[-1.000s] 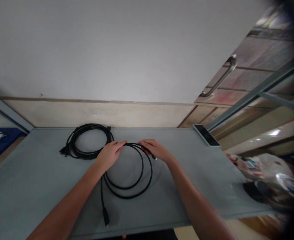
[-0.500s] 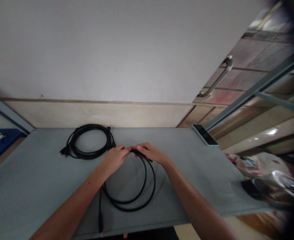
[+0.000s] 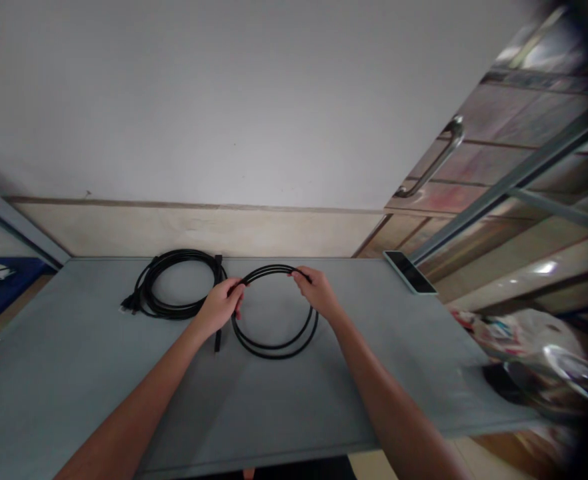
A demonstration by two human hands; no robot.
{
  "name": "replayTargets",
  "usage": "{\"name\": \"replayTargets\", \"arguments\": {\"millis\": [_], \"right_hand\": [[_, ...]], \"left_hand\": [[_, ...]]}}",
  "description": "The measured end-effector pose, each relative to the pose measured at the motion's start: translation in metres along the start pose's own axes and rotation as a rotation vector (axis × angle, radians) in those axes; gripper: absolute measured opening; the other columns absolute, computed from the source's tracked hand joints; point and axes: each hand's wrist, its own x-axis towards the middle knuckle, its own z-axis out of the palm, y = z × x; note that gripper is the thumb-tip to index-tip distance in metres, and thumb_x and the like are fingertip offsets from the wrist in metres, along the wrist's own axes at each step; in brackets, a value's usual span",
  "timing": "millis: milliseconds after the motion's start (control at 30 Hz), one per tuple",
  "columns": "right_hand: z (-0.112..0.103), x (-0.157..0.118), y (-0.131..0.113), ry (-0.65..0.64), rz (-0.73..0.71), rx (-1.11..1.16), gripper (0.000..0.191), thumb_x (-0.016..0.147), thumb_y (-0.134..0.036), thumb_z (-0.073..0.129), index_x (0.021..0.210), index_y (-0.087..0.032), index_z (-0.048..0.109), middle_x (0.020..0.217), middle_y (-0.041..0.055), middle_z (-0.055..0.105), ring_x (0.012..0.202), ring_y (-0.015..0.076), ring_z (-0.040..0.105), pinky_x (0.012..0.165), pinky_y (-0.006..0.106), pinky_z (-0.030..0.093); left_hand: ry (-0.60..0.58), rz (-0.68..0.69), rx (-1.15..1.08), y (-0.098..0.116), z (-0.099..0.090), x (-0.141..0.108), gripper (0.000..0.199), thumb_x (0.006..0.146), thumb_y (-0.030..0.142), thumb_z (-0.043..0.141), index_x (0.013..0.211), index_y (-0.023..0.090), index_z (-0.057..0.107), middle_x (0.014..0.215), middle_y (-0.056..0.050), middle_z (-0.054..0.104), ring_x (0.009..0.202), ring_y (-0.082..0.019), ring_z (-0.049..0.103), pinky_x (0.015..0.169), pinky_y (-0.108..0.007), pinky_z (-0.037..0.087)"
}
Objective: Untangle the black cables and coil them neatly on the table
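A black cable is looped into a ring between my two hands, over the grey tabletop. My left hand is closed on the ring's upper left side, with a connector end of the cable hanging just below it. On the upper right, my right hand pinches the same loops between thumb and fingers. Several strands run side by side across the top, from one hand to the other. To the left of my left hand lies a second coiled black cable, its plug ends at the lower left.
A phone lies at the table's back right corner. At the right edge stands a shiny rounded object, blurred, near a plastic bag. A white wall rises behind the table, and metal posts frame both sides.
My hands have moved apart, the right one rightward and slightly up. The looped cable has shifted up and away, its ring now smaller, and its hanging connector end has risen with it.
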Motion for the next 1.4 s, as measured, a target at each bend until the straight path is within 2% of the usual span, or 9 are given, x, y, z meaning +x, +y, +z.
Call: {"name": "replayTargets", "arguments": {"millis": [167,400,567,733,833,933,1133,1267,1400], "right_hand": [[-0.002,-0.001,0.001,-0.110,-0.017,0.126,0.048,0.087,-0.032,0.053,0.133,-0.015,0.056,0.065,-0.0034,0.048,0.054,0.0111,0.044,0.052,0.023,0.038],[0.001,-0.004,0.005,-0.194,0.004,0.140,0.059,0.089,-0.024,0.047,0.147,-0.017,0.040,0.066,-0.0047,0.051,0.051,0.0092,0.050,0.054,0.023,0.044],[0.012,-0.003,0.011,-0.025,-0.002,0.127,0.053,0.091,-0.031,0.048,0.143,-0.021,0.048,0.083,0.0005,0.053,0.047,0.0056,0.045,0.045,0.020,0.042],[0.015,-0.003,0.014,0.007,-0.054,0.106,0.049,0.093,-0.037,0.048,0.140,-0.025,0.051,0.099,0.0048,0.054,0.049,0.0046,0.047,0.045,0.021,0.044],[0.017,-0.001,0.016,0.087,-0.167,-0.039,0.044,0.095,-0.033,0.046,0.136,-0.023,0.056,0.109,0.0096,0.055,0.063,0.0094,0.055,0.058,0.025,0.050],[0.021,-0.001,0.018,0.108,-0.294,-0.213,0.040,0.095,-0.028,0.045,0.131,-0.020,0.061,0.105,0.0121,0.060,0.087,0.0182,0.060,0.079,0.032,0.051],[0.055,0.008,-0.014,-0.028,-0.311,-0.421,0.049,0.094,-0.019,0.040,0.143,-0.017,0.048,0.105,0.0130,0.060,0.093,0.0218,0.060,0.089,0.037,0.049],[0.102,0.039,-0.059,-0.111,-0.277,-0.520,0.051,0.093,-0.015,0.040,0.144,-0.013,0.044,0.111,0.0151,0.059,0.093,0.0227,0.060,0.089,0.035,0.048],[0.153,0.074,-0.088,-0.140,-0.271,-0.583,0.048,0.092,-0.015,0.043,0.140,-0.010,0.047,0.111,0.0170,0.060,0.099,0.0255,0.059,0.088,0.034,0.047]], "left_hand": [[0.188,-0.042,0.018,-0.009,0.001,0.004,0.031,0.090,0.040,0.047,0.109,0.019,0.059,0.073,0.000,0.058,0.051,-0.011,0.051,0.044,-0.021,0.042],[0.271,0.109,0.221,-0.009,-0.010,0.006,0.039,0.087,0.037,0.055,0.119,0.016,0.061,0.086,-0.006,0.069,0.069,-0.017,0.064,0.064,-0.028,0.052],[0.160,0.057,0.266,-0.004,-0.006,0.003,0.034,0.092,0.031,0.047,0.121,0.016,0.057,0.079,-0.004,0.068,0.052,-0.013,0.061,0.055,-0.027,0.051],[0.300,0.200,0.476,0.000,-0.005,0.001,0.034,0.092,0.021,0.044,0.122,0.016,0.060,0.088,-0.007,0.069,0.070,-0.016,0.066,0.072,-0.030,0.053],[0.386,0.234,0.493,0.000,-0.006,0.001,0.035,0.092,0.023,0.047,0.123,0.017,0.063,0.102,-0.010,0.069,0.095,-0.021,0.066,0.088,-0.034,0.051],[0.396,0.170,0.405,0.001,-0.013,0.002,0.037,0.091,0.030,0.050,0.123,0.019,0.065,0.107,-0.010,0.071,0.099,-0.022,0.066,0.088,-0.035,0.051],[0.457,0.110,0.572,0.020,-0.072,0.007,0.033,0.087,0.034,0.057,0.109,0.017,0.074,0.086,-0.008,0.075,0.084,-0.023,0.070,0.082,-0.035,0.052],[0.504,0.054,0.721,0.033,-0.139,0.011,0.029,0.086,0.033,0.056,0.103,0.018,0.075,0.076,-0.006,0.075,0.077,-0.022,0.071,0.077,-0.032,0.051],[0.509,0.040,0.928,0.018,-0.184,0.017,0.028,0.088,0.029,0.052,0.097,0.017,0.076,0.086,-0.011,0.076,0.084,-0.026,0.071,0.080,-0.033,0.049]]}}
